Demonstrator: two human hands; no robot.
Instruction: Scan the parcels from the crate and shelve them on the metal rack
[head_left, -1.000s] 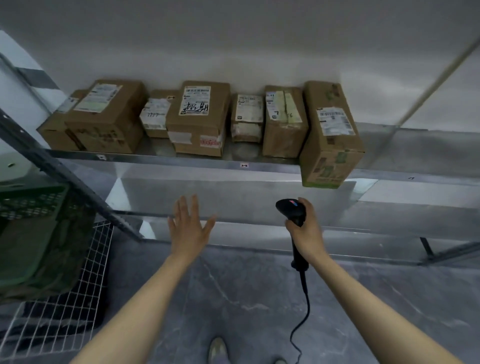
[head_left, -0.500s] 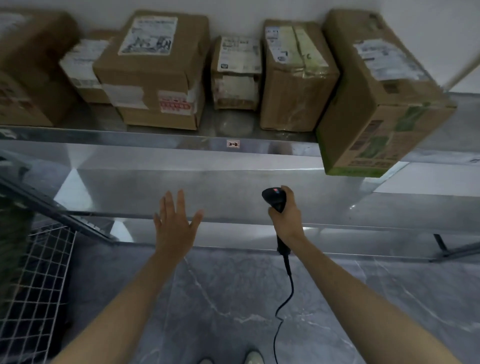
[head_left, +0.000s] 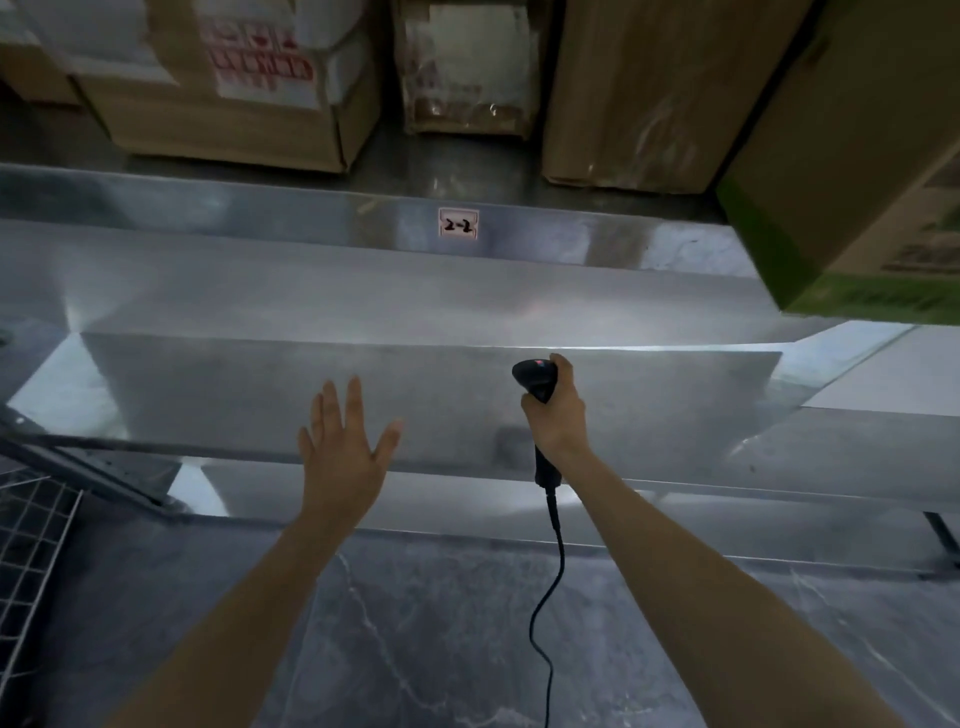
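Stretching the left hand (head_left: 340, 462) forward, fingers straight and spread wide, holding nothing. Gripping a black scanner (head_left: 537, 376) in the right hand (head_left: 558, 415), just right of the left hand and apart from it, fingers curling round the handle; trailing a cable (head_left: 550, 597) down below that wrist. Facing the metal rack (head_left: 311, 228) beyond both hands, a "2-2" label (head_left: 458, 228) showing on the shelf edge ahead. Seeing cardboard parcels (head_left: 234, 119) sitting farther back on that shelf, the green-edged parcel (head_left: 857, 182) overhanging the edge, above and right of the right hand.
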